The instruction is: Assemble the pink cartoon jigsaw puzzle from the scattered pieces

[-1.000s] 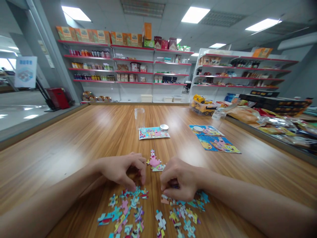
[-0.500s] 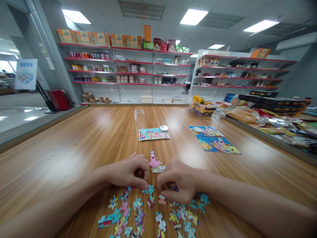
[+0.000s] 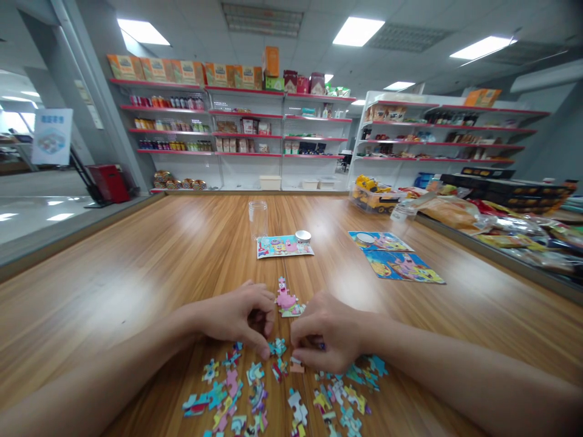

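Several loose jigsaw pieces (image 3: 255, 394) lie scattered on the wooden table (image 3: 136, 273) in front of me. My left hand (image 3: 237, 315) rests curled above them, its fingertips pressing a teal piece (image 3: 277, 347) against the table. My right hand (image 3: 325, 331) is curled over the pieces beside it, and a dark piece shows under its fingers. Just behind both hands sits a small joined cluster with a pink star figure (image 3: 285, 298). Farther back a picture card (image 3: 285, 246) lies flat, with a metal lid (image 3: 303, 235) on it.
A clear jar (image 3: 257, 218) stands behind the card. Two more picture sheets (image 3: 396, 258) lie to the right. A toy truck box (image 3: 376, 195) and snack packets (image 3: 492, 221) line the right edge. Shop shelves (image 3: 237, 130) fill the back wall.
Both hands have drawn closer together. My left hand has slid a teal piece rightward out of the pile towards my right hand. The view has shifted slightly.
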A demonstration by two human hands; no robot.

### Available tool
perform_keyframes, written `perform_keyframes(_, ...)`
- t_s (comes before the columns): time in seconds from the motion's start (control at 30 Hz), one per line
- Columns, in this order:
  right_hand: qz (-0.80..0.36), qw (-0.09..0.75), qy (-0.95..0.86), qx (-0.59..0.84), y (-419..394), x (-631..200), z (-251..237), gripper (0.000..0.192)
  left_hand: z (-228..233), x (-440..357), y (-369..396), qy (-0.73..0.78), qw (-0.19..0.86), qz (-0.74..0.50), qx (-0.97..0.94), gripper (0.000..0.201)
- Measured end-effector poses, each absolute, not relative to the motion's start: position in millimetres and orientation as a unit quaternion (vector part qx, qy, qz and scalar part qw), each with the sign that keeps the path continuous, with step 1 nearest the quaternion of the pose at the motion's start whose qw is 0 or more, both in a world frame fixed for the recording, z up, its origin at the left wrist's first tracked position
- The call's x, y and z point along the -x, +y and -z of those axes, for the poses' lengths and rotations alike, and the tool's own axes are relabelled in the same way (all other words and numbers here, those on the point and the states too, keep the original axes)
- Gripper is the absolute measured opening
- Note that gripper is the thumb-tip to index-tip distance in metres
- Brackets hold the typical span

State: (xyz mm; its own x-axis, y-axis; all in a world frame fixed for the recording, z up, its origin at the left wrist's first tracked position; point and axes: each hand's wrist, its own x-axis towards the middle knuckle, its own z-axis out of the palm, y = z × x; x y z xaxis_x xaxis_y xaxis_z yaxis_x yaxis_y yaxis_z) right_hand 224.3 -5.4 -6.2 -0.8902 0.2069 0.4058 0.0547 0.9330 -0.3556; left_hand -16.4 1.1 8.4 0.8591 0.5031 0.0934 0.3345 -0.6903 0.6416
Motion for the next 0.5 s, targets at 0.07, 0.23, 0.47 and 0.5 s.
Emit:
perform_keyframes(0.07,-0.154,0.240,-0.956,0.063,-4.7,-224.2,8.7,0.018,-8.1,16.4,1.4,0.226,0.328,-0.135,-0.907,0.044)
perform_keyframes(0.23,-0.129,0.284,-0.949,0.040,-3.2,-223.6,14.6,0.025,-9.3,17.0,2.6,0.224,0.347,-0.136,-0.900,0.040)
perform_keyframes(0.47,-0.114,0.325,-0.939,0.023,-5.3,-221.8,9.3,0.028,-6.6,20.9,4.4,0.230,0.351,-0.129,-0.898,0.027)
perform_keyframes(0.5,-0.114,0.332,-0.936,0.030,-5.9,-221.6,7.3,0.026,-5.8,21.7,4.7,0.231,0.350,-0.130,-0.899,0.027)
